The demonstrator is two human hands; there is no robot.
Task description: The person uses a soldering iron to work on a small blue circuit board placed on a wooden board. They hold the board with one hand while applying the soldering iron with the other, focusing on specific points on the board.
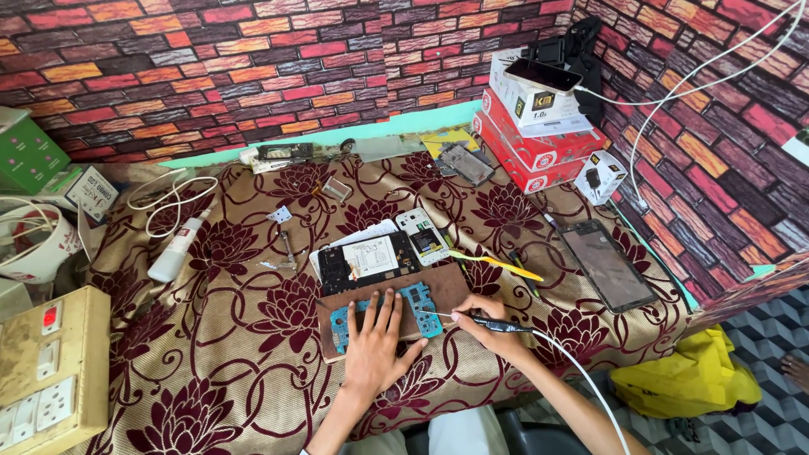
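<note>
Stacked red and white cardboard boxes (533, 135) sit at the desk's far right corner against the brick-patterned wall, a small white carton (603, 175) just beside them and a green box (29, 156) at the far left. On the maroon floral cloth covering the desk (244, 337), the left hand (375, 341) lies flat, fingers spread, grip open, pressing a blue circuit board (415, 305) onto a brown rectangular mat (447, 286). The right hand (491, 324) has its grip closed around a slim black corded soldering pen (497, 323), its tip touching the board's right edge, near a disassembled black phone frame (364, 261).
</note>
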